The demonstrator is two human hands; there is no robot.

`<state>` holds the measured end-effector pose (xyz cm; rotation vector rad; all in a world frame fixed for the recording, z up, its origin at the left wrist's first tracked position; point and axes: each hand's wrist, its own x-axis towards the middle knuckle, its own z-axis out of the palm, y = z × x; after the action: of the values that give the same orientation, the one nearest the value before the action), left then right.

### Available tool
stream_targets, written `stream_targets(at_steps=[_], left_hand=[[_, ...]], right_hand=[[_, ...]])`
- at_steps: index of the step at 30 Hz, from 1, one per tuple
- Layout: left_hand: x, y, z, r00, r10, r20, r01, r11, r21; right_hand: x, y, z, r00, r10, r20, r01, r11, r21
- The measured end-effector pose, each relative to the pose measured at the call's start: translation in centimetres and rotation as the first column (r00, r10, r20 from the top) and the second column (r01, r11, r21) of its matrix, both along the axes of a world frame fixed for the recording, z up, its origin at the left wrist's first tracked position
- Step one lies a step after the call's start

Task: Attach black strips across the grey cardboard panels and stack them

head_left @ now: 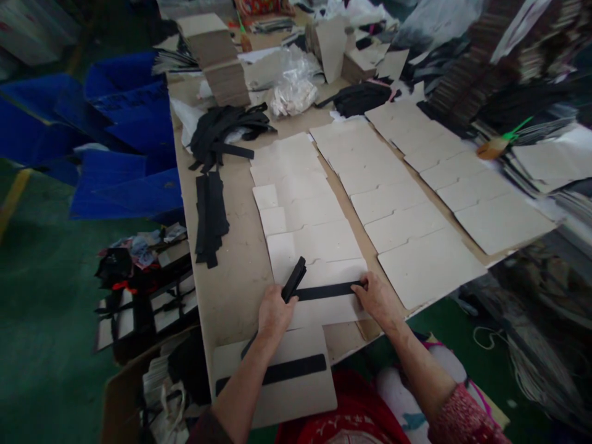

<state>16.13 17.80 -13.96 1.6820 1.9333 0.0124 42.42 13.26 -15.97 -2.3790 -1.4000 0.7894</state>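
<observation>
A black strip [329,291] lies across a pale cardboard panel [319,316] close to the table's front edge. My right hand [374,297] pinches the strip's right end against the panel. At its left end, my left hand [276,311] is closed around a small bundle of black strips [294,279] that points up and away. Below my left forearm rests another panel [296,394] with a black strip [296,369] across it. Beyond my hands, overlapping panels [319,243] run away in a row.
Two more rows of panels [435,265] lie to the right. Black strips [210,216] are piled on the left, with a tangled heap [222,132] behind. Cardboard stacks [222,61] and a clear plastic bag [293,83] stand at the back. Blue bins [124,117] sit left of the table.
</observation>
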Motion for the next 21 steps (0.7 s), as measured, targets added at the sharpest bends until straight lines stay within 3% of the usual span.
stream_targets(at_steps=[5, 8, 12, 21], left_hand=[[-0.5, 0.5, 1.1, 0.999, -0.016, 0.037, 0.017, 1.000, -0.009], [-2.5, 1.1, 2.6, 0.998, -0.009, 0.068, 0.009, 1.000, -0.012], [-5.2, 0.8, 3.7, 0.996, 0.088, 0.011, -0.088, 0.996, 0.020], [-3.7, -1.5, 1.7, 0.988, 0.151, 0.024, -0.151, 0.988, -0.020]], right_hand=[[0.4, -0.1, 0.3, 0.997, -0.037, -0.062, 0.038, 0.999, 0.022], [1.4, -0.9, 1.2, 0.991, -0.078, -0.111, 0.082, 0.996, 0.038], [2.3, -2.5, 1.8, 0.982, -0.165, -0.092, 0.171, 0.984, 0.053], [0.7, -2.3, 0.3, 0.948, -0.274, -0.162, 0.284, 0.958, 0.042]])
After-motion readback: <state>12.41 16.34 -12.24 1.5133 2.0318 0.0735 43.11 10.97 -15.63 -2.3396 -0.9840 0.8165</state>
